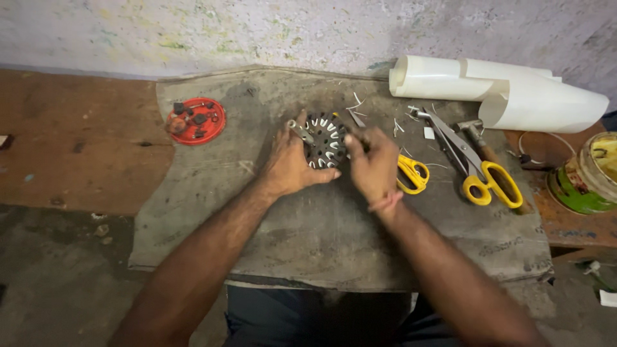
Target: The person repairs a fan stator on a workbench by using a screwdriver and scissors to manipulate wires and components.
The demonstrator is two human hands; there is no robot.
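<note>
Mid-insulation on the stator core [324, 140] near counter's [334, 238] far edge: my left hand [290, 164] clamps its rim, right hand [371, 166] pinches a paper strip, next slot probably needs careful alignment.

Both hands [292, 164] [373, 167] on slotted stator [324, 141]

Dark round slotted stator core [324, 141] with white slot liners, flat on the grey mat, mid-bench.
</note>
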